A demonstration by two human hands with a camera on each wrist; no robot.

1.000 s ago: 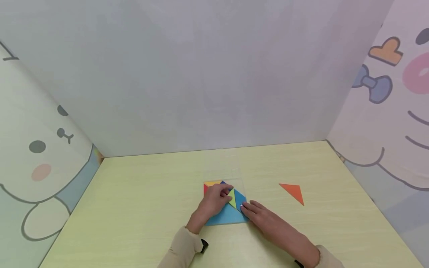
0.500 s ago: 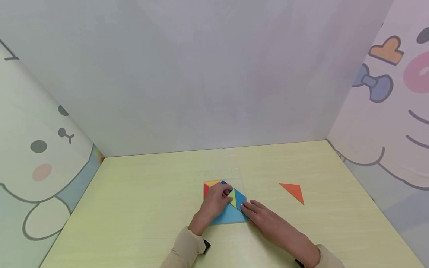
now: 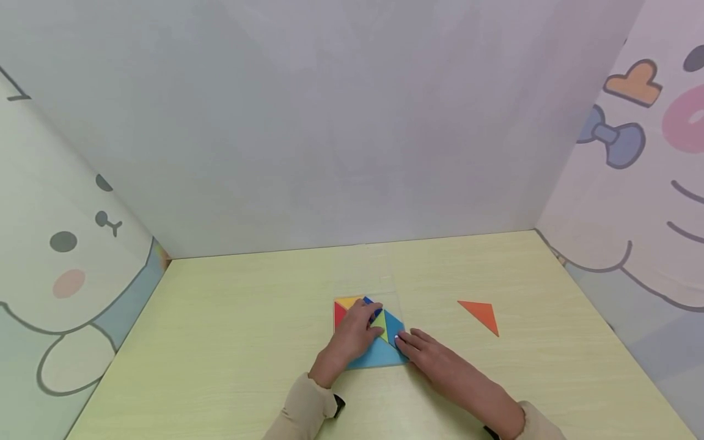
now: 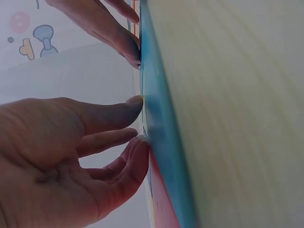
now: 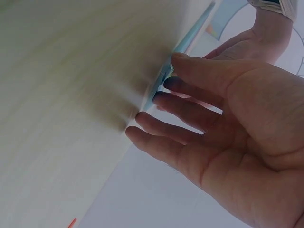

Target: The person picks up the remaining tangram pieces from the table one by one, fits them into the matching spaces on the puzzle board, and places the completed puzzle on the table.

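Note:
Flat tangram pieces lie together in a square: a light blue triangle (image 3: 376,355) at the near side, a red piece (image 3: 339,313), a yellow piece (image 3: 349,301), a dark blue piece (image 3: 368,299), a blue piece (image 3: 393,327) and a light green triangle (image 3: 383,327). My left hand (image 3: 351,335) lies over the square and hides its middle. Its thumb touches the green triangle; its fingertips touch pieces farther back, with a gap from the thumb in the left wrist view. My right hand (image 3: 437,363) rests extended fingertips at the square's right edge, by the blue piece.
An orange triangle (image 3: 484,316) lies apart on the wooden table (image 3: 247,318), right of the square. A faint transparent sheet or lid (image 3: 363,269) extends behind the pieces. A grey wall (image 3: 352,153) stands at the back, with cartoon-printed panels (image 3: 632,195) at the sides.
My left thumb and index finger have spread slightly apart over the green triangle, so more of it shows. My right hand stays in place.

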